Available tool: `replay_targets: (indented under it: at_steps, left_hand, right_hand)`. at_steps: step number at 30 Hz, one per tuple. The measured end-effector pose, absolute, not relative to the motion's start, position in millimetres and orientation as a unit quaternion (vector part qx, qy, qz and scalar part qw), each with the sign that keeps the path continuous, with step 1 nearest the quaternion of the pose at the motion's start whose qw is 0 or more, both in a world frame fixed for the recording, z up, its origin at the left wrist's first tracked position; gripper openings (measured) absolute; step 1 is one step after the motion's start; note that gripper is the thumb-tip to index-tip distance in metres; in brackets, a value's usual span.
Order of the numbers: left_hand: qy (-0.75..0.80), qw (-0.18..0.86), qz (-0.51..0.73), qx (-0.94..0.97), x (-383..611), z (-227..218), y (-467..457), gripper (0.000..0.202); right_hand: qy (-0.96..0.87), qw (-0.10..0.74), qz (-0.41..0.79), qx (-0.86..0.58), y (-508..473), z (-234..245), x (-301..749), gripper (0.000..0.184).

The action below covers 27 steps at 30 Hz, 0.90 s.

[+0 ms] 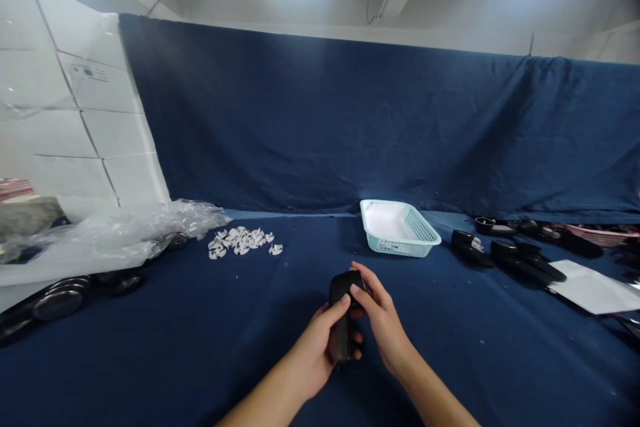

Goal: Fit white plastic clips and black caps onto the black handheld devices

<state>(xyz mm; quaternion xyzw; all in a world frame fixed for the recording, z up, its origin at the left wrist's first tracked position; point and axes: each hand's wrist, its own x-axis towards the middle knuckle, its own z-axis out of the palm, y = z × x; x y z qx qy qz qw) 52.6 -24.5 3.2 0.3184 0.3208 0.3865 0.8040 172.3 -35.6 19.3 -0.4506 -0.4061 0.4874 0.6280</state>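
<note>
Near the front middle of the table, both hands are around a black plastic piece (pixel 343 337) with a long handle and a wider head; its exact kind I cannot make out. My left hand (pixel 320 347) wraps the handle, thumb pressed on its upper part. My right hand (pixel 383 313) grips the wider head at the top, with thumb and fingers closed on it. Fingers hide part of the piece. A pile of small white curved parts (pixel 241 241) lies farther off to the left. Beyond the hands to the right stands a light blue plastic basket (pixel 400 247).
Clear plastic wrap (pixel 115 233) and black round parts (pixel 60 300) lie at the left, by stacked white boxes (pixel 35 80). Several black handled pieces (pixel 525 263) and a white sheet (pixel 595 287) lie at the right. A dark blue curtain (pixel 310 120) hangs behind the table.
</note>
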Motion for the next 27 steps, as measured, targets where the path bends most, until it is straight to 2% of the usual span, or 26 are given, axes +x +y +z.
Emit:
replay_targets:
  at_steps: [9,14,18,22,27]
  left_hand:
    - [0.333,0.812,0.395,0.272,55,5,-23,0.044]
    - [0.311,0.836,0.368,0.262,50,10,-20,0.054]
    - [0.276,0.866,0.311,0.279,48,12,-20,0.064]
    - [0.247,0.89,0.255,0.286,50,11,-23,0.075]
    - [0.217,0.899,0.223,0.308,52,8,-27,0.078]
  right_hand:
    - [-0.396,0.619,0.522,-0.432,-38,20,176,0.05]
    - [-0.424,0.614,0.516,-0.421,-39,22,175,0.056]
    - [-0.405,0.632,0.507,-0.423,-42,28,171,0.061]
    - [-0.392,0.614,0.53,-0.434,-44,27,167,0.065]
    - [-0.376,0.632,0.517,-0.439,-38,22,168,0.054]
